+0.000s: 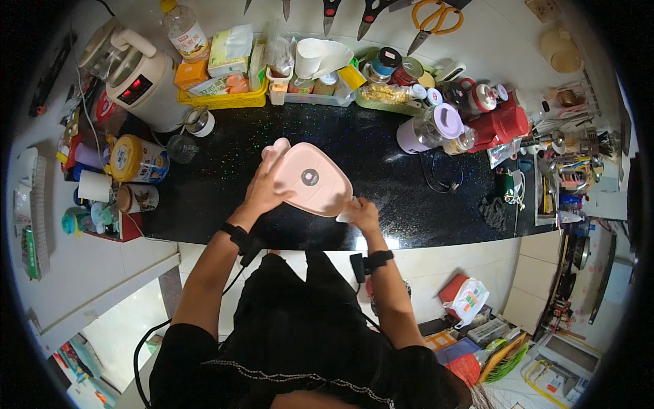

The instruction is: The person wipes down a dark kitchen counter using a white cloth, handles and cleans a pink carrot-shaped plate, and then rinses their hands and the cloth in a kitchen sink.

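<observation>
A pale pink plastic tray or shallow lidded box (pixel 319 191) with rounded corners and a round dark sticker is tilted over the black speckled countertop (pixel 219 199). My left hand (pixel 265 186) grips its left side, thumb over the face, beside two small rounded lobes at its upper left corner. At the lower right edge, my right hand (pixel 364 213) pinches a white tissue or cloth (pixel 347 212) against the rim. What lies beneath the pink item is hidden.
Baskets (pixel 225 99) of jars and packets line the wall under hanging scissors (pixel 434 23). An electric kettle (pixel 148 87) and a yellow-lidded tub (pixel 138 158) stand left. A lilac-lidded blender jar (pixel 429 130) with its cable is at right, near a dark scouring pad (pixel 494 212).
</observation>
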Demonstrator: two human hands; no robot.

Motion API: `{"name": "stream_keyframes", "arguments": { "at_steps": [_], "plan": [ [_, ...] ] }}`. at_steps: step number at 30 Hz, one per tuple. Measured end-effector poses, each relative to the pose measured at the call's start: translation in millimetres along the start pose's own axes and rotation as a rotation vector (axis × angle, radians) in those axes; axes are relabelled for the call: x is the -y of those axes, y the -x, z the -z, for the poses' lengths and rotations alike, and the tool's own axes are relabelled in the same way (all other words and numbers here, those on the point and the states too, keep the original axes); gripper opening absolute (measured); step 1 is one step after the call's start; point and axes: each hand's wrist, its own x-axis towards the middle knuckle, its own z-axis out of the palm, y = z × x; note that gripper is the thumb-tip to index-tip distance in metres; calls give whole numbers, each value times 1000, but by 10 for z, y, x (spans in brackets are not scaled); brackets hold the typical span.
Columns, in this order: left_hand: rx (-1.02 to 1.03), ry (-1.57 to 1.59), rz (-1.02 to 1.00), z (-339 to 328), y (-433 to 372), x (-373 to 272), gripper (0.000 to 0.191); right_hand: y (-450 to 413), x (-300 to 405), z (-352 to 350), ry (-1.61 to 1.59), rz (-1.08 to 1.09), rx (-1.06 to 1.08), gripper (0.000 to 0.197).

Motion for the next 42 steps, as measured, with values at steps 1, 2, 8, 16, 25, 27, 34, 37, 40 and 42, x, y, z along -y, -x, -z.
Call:
{"name": "stream_keyframes", "arguments": {
  "at_steps": [1, 2, 8, 16, 25, 27, 34, 37, 40, 42],
  "plan": [
    [-4, 8, -2, -26, -67, -7, 100, -53, -25, -18, 87, 89, -59, 38],
    [-16, -97, 111, -46, -152, -8, 101, -95, -73, 27, 95, 92, -62, 38],
    [45, -271, 458, -45, -363, 159, 77, -423, -94, 306, -132, 226, -157, 28],
    [-43, 275, 751, 222, 111, 799, 55, -1334, 23, 437, 47, 494, -374, 51],
    [-283, 884, 620, 797, 915, 1267, 40, -2088, 261, -245, 387, 428, -490, 53],
    [-258, 894, 644, 863, 1089, 1426, 40, -2111, 534, -510, 423, 422, -508, 52],
    [-358, 1054, 712, 1051, 1261, 1276, 29, -1631, 1156, -1532, 389, 657, -418, 55],
    [-411, 1053, 673, 1003, 1171, 1331, 27, -1581, 1445, -1669, 387, 639, -299, 51],
    [-407, 1042, 686, 1006, 1030, 1251, 29, -1461, 1504, -1780, 332, 800, -183, 50],
    [-379, 1075, 709, 1024, 961, 1209, 35, -1248, 1479, -1894, 307, 900, -49, 54]
  ]
}}
